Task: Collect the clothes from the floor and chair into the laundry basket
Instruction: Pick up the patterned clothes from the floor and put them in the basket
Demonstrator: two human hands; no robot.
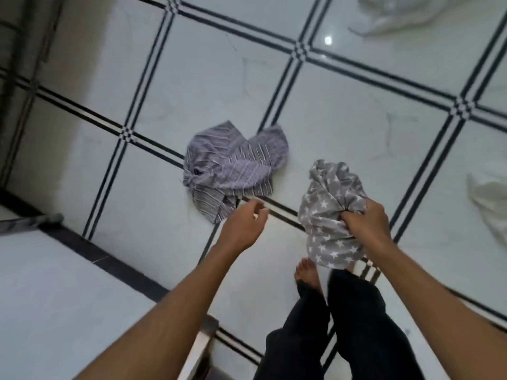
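Note:
A crumpled purple-grey striped shirt (230, 168) lies on the white tiled floor (208, 78) in the middle of the view. My left hand (244, 223) hovers just below and to the right of it, fingers apart and holding nothing. My right hand (367, 220) is closed on a bunched grey cloth with white stars (329, 212), held up above the floor. A white garment (491, 204) lies at the right edge, and another white cloth (411, 12) lies at the top right. No laundry basket or chair seat is visible.
My bare foot (307, 272) and dark trousers (354, 325) stand below the star cloth. A raised white surface with a dark edge (55, 283) fills the lower left. A dark vertical frame (24, 64) runs along the left edge.

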